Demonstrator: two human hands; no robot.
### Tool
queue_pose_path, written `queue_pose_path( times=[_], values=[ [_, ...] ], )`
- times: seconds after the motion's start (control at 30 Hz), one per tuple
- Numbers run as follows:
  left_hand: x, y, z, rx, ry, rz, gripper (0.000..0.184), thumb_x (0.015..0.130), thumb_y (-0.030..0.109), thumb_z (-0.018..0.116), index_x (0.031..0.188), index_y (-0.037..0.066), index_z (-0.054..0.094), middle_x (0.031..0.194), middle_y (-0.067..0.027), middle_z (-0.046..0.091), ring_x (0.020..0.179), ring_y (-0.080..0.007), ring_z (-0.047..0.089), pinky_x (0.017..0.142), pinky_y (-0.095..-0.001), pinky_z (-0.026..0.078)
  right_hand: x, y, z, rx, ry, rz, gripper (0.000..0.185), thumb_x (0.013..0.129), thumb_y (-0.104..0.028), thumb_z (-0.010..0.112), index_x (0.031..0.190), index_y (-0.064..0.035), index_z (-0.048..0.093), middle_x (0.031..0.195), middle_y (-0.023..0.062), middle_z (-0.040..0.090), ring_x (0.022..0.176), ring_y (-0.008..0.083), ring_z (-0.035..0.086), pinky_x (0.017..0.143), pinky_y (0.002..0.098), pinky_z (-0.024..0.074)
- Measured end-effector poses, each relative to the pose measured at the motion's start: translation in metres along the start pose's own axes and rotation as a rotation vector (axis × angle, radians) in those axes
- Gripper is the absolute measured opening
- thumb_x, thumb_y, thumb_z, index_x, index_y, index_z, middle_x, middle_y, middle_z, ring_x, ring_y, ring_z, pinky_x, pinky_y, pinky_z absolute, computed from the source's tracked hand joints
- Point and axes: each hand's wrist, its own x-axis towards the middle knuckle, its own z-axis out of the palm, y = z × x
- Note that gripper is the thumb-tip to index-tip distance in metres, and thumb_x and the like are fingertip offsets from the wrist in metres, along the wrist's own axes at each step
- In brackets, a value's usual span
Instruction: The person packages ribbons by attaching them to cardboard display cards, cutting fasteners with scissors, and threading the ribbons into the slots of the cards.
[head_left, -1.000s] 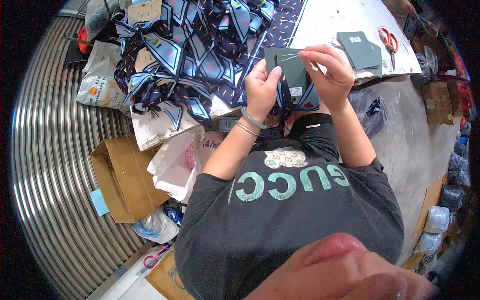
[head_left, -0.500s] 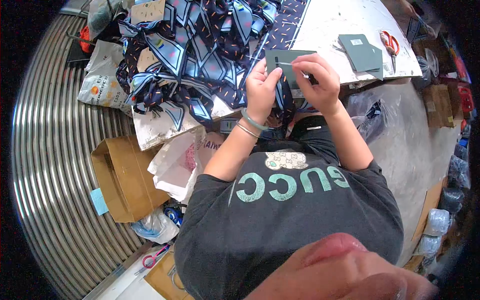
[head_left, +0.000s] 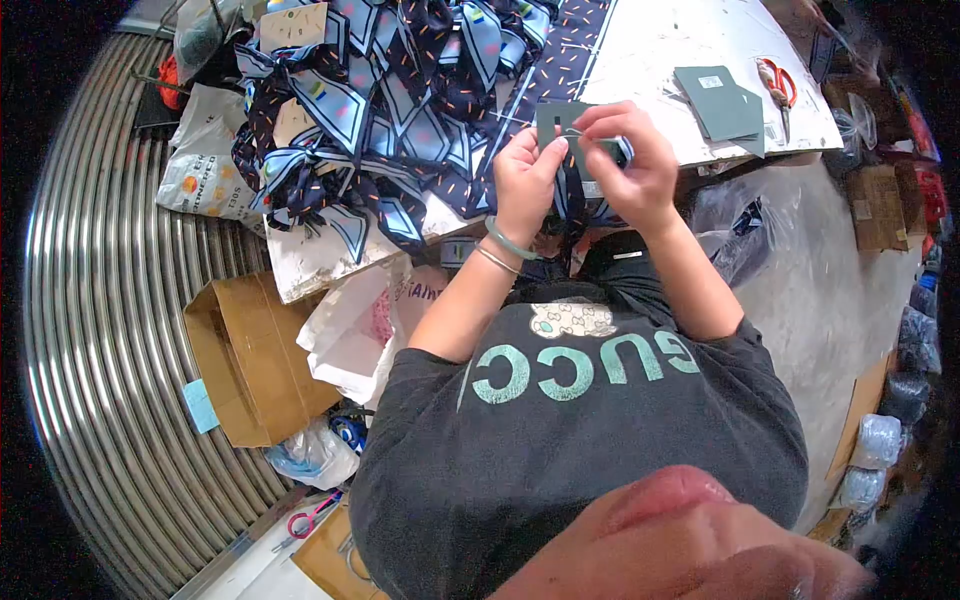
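A dark green card point(head_left: 547, 118) with a small black slot is in my left hand point(head_left: 526, 180), pinched between thumb and fingers above the table's front edge. My right hand point(head_left: 636, 170) is at the card's right side, its thumb and index finger bent together by a thin white cord point(head_left: 571, 133) that crosses the card. Part of the card is hidden behind the right fingers. Navy and light-blue patterned scarves point(head_left: 400, 110) lie heaped on the table to the left. A navy strip of the same print hangs below the card.
The white table point(head_left: 650, 60) carries more green cards point(head_left: 718, 105) and orange-handled scissors point(head_left: 779, 88) on the right. Left of me stand a cardboard box point(head_left: 255, 360) and an open white bag point(head_left: 345, 345). A ribbed metal shutter point(head_left: 110, 300) runs along the left.
My right hand has shifted slightly and its fingers have turned over the card. The white cord, stretched across the card before, now looks shorter and curved. The card has tilted a little.
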Motion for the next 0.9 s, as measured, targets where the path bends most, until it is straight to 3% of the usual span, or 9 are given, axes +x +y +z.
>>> queue_pose_path(
  times=[0.07,0.1,0.3,0.4,0.63,0.7,0.73,0.83,0.9],
  values=[
    [0.001,0.0,-0.001,-0.001,0.001,0.003,0.014,0.088,0.002,0.058,0.101,-0.003,0.062,0.095,-0.0038,0.066,0.083,-0.0063,0.059,0.076,-0.0193,0.046,0.005,-0.009,-0.008,0.216,0.016,0.079,0.013,0.072,0.007,0.062,0.082,0.0005,0.059,0.088,0.0122,0.064,0.083,0.0206,0.061,0.075,0.0297,0.0475],
    [0.003,0.0,-0.004,0.016,0.031,-0.013,0.014,0.088,0.001,0.058,0.101,-0.003,0.062,0.094,-0.0042,0.066,0.082,-0.0069,0.06,0.076,-0.0196,0.046,0.019,-0.028,-0.026,0.344,0.152,0.007,0.012,0.074,0.01,0.061,0.084,0.0039,0.059,0.089,0.0145,0.063,0.084,0.0207,0.061,0.076,0.0292,0.0479],
    [0.005,0.0,-0.007,-0.002,0.068,-0.001,0.015,0.089,0.001,0.057,0.103,-0.005,0.059,0.095,-0.0079,0.066,0.08,-0.0093,0.062,0.073,-0.0195,0.048,0.025,-0.017,-0.058,0.226,0.239,0.067,0.015,0.074,0.013,0.061,0.088,0.0065,0.06,0.09,0.0139,0.064,0.083,0.0173,0.06,0.076,0.0272,0.0476],
    [0.006,0.002,-0.007,-0.077,0.095,-0.049,0.014,0.088,0.002,0.058,0.101,-0.002,0.062,0.092,-0.0066,0.067,0.078,-0.0095,0.063,0.073,-0.0213,0.05,0.016,-0.007,-0.054,0.043,0.071,-0.036,0.016,0.073,0.013,0.061,0.085,0.0038,0.061,0.084,0.0123,0.065,0.08,0.0193,0.062,0.072,0.0281,0.0488],
    [0.003,0.004,-0.001,-0.044,0.086,-0.022,0.013,0.087,0.002,0.059,0.099,-0.002,0.062,0.092,-0.0059,0.067,0.078,-0.0089,0.062,0.073,-0.0208,0.048,0.014,-0.002,-0.047,-0.131,0.033,-0.098,0.015,0.071,0.01,0.066,0.082,0.0009,0.062,0.085,0.0118,0.066,0.077,0.0243,0.065,0.07,0.0305,0.0501],
    [0.001,0.008,0.001,-0.06,0.088,-0.022,0.013,0.087,0.002,0.059,0.099,-0.001,0.063,0.092,-0.0057,0.067,0.078,-0.0086,0.062,0.073,-0.0205,0.048,0.008,0.006,-0.045,-0.126,0.027,-0.095,0.012,0.077,0.007,0.063,0.087,0.0006,0.06,0.086,0.0129,0.067,0.079,0.0234,0.066,0.072,0.0313,0.0509],
    [0.001,0.009,0.002,-0.06,0.088,-0.021,0.013,0.087,0.002,0.059,0.099,-0.001,0.063,0.092,-0.0057,0.067,0.078,-0.0086,0.062,0.073,-0.0205,0.048,-0.002,0.006,-0.035,0.169,0.153,0.112,0.013,0.087,0.005,0.056,0.099,0.0003,0.052,0.09,0.0156,0.066,0.085,0.0222,0.066,0.076,0.032,0.0513],
    [0.0,0.012,0.003,-0.061,0.102,-0.003,0.013,0.087,0.002,0.059,0.099,-0.001,0.063,0.093,-0.0055,0.067,0.079,-0.0085,0.061,0.074,-0.0202,0.047,-0.013,0.013,-0.025,0.318,0.17,0.138,0.015,0.094,0.002,0.048,0.108,-0.0005,0.043,0.094,0.0177,0.065,0.089,0.021,0.065,0.08,0.0321,0.051],
    [-0.001,0.013,0.003,-0.075,0.094,-0.001,0.014,0.089,0.0,0.057,0.102,-0.004,0.059,0.096,-0.0072,0.065,0.083,-0.0099,0.061,0.077,-0.0214,0.048,-0.017,0.012,-0.023,0.244,0.139,0.121,0.016,0.095,0.001,0.048,0.109,-0.0008,0.04,0.091,0.0154,0.064,0.089,0.0199,0.064,0.08,0.0308,0.0505]
  ],
)
